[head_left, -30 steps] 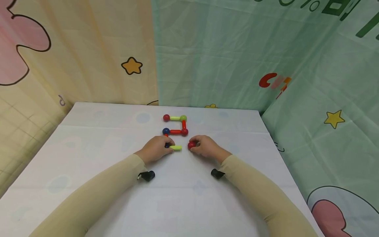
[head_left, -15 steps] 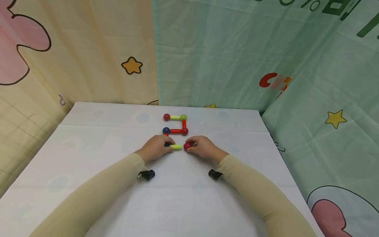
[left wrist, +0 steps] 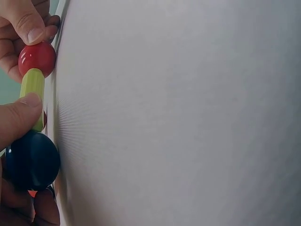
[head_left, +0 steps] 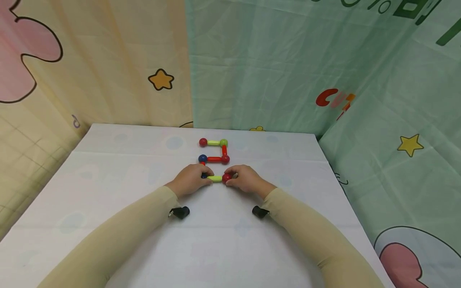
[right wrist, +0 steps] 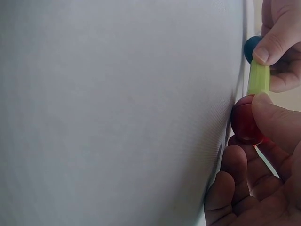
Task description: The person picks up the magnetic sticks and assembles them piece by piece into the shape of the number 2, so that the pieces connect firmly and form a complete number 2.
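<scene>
A zigzag chain of coloured balls and rods lies on the table. My left hand point(head_left: 189, 180) grips its near blue ball point(left wrist: 33, 160), thumb on the yellow-green rod point(head_left: 215, 179) that sticks out to the right. In my right hand point(head_left: 248, 180) a red ball point(right wrist: 244, 120) is pinched, meeting that rod's free end. Beyond the hands are another blue ball point(head_left: 203, 159), a red rod point(head_left: 214, 159), a second red ball point(head_left: 225, 159), a green ball point(head_left: 223, 143) and a far red ball point(head_left: 203, 142). The left fingers partly hide the red rod joining the two blue balls.
A white cloth covers the table point(head_left: 216, 248). Printed curtains point(head_left: 252, 72) hang behind it and along both sides. A small black camera point(head_left: 180, 212) sits at the left wrist, and a similar camera point(head_left: 260, 212) at the right.
My right hand has moved left with the red ball, and the gap between ball and rod has closed. The left hand has stayed in place.
</scene>
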{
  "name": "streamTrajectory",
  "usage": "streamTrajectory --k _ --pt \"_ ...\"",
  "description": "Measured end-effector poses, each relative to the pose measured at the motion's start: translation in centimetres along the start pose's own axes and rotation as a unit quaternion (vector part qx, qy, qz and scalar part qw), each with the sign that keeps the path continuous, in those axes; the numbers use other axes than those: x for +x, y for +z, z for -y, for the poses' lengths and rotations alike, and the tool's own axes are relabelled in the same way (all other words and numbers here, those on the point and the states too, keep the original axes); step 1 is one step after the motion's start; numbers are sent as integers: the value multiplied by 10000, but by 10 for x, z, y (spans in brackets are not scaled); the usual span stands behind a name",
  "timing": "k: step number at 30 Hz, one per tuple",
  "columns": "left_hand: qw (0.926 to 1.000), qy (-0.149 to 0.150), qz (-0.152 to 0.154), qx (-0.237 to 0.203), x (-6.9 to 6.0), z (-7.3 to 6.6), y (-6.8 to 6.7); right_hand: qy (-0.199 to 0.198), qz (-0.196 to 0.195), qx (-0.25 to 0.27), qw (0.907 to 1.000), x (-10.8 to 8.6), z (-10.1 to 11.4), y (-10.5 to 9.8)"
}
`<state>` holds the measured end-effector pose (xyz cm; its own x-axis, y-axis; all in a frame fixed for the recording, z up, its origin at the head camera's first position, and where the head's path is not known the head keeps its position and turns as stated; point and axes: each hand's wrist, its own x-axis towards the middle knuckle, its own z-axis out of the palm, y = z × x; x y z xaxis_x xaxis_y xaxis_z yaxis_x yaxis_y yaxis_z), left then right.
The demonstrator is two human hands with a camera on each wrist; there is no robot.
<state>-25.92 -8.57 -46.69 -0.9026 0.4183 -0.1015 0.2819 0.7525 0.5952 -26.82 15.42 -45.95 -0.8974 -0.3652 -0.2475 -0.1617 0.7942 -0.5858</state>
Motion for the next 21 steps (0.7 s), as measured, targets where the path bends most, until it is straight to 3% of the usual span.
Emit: streamTrajectory --k 21 --pt "10000 -62 -16 -14 1 -1 1 222 49 -10 9997 1 2 1"
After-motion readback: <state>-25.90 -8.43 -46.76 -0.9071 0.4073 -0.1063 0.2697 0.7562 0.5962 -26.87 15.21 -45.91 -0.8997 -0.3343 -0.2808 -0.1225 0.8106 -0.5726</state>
